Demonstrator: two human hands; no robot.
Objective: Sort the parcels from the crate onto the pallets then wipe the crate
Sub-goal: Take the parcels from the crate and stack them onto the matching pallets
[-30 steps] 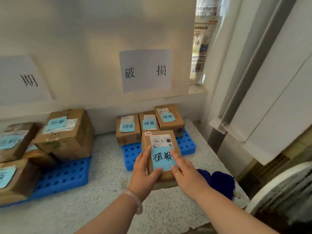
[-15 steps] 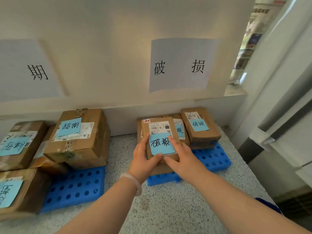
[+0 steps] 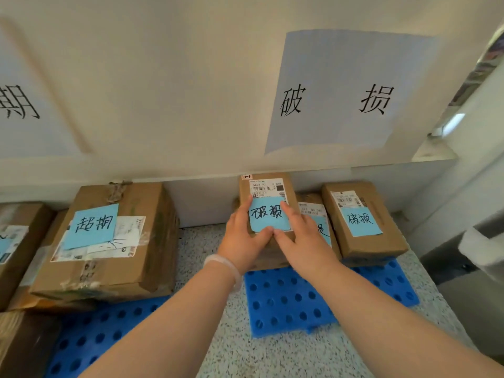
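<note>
Parcel [image 3: 268, 188] of brown cardboard being held in both hands over the back of the right blue pallet [image 3: 286, 301], on or just above a hidden carton [image 3: 261, 260]; contact not visible. Showing a white printed shipping label with barcodes at its far end and, nearer, a light blue note [image 3: 270, 215] bearing black handwritten characters. Left hand [image 3: 242, 241] grasping the parcel's left edge, thumb pressing on the note's lower rim; right hand [image 3: 302, 238] clutching the right edge likewise. Neighbouring two similar note-tagged cartons [image 3: 362, 222] to its right on that pallet, below a wall sign [image 3: 341, 96].
</note>
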